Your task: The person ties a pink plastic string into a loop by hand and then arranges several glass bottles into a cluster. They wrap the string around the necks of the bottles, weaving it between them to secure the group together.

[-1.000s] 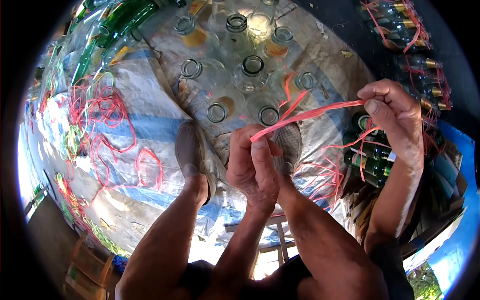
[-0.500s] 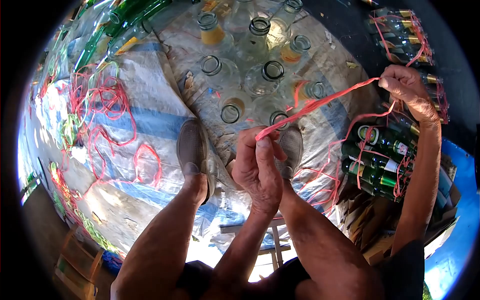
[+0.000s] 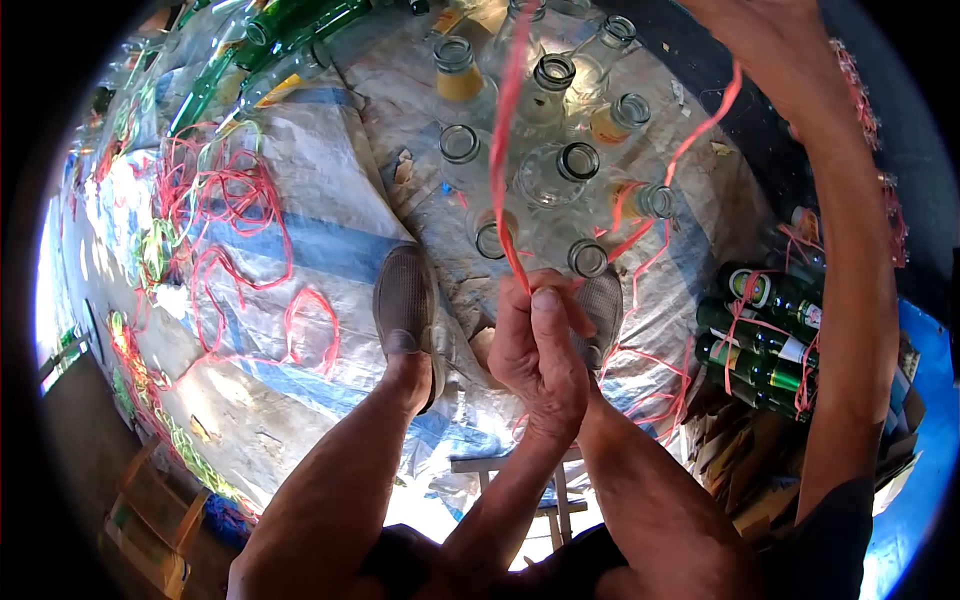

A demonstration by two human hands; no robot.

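From the head view, the person's left hand (image 3: 540,345) is pinching the lower end of a pink plastic string (image 3: 503,150) between thumb and fingers, clenched tight on it just above the right shoe (image 3: 600,310); the string is running straight up from that grip, taut, toward the top edge of the picture; the right hand (image 3: 765,35) is lifted high at the upper right, only partly in frame, and it seems to be closing on the string's far end, though I cannot tell for sure because the fingers are cut off by the edge; a looser pink strand (image 3: 690,140) is hanging down from that raised hand toward the bottles. Beyond the feet, a cluster of clear glass bottles (image 3: 560,165) is standing upright and close together on the woven tarp (image 3: 330,190) on the floor, and they are not yet looking bound; to the right, green bottles (image 3: 765,335) are lying in a stack already wrapped round with pink string, so some bundling is appearing finished while the clear group is waiting; more green bottles (image 3: 270,40) are lying at the upper left; loose pink string loops (image 3: 250,240) are lying scattered over the tarp beside the left shoe (image 3: 405,300); the person is sitting on a low stool (image 3: 520,480), legs reaching forward toward the bottles.
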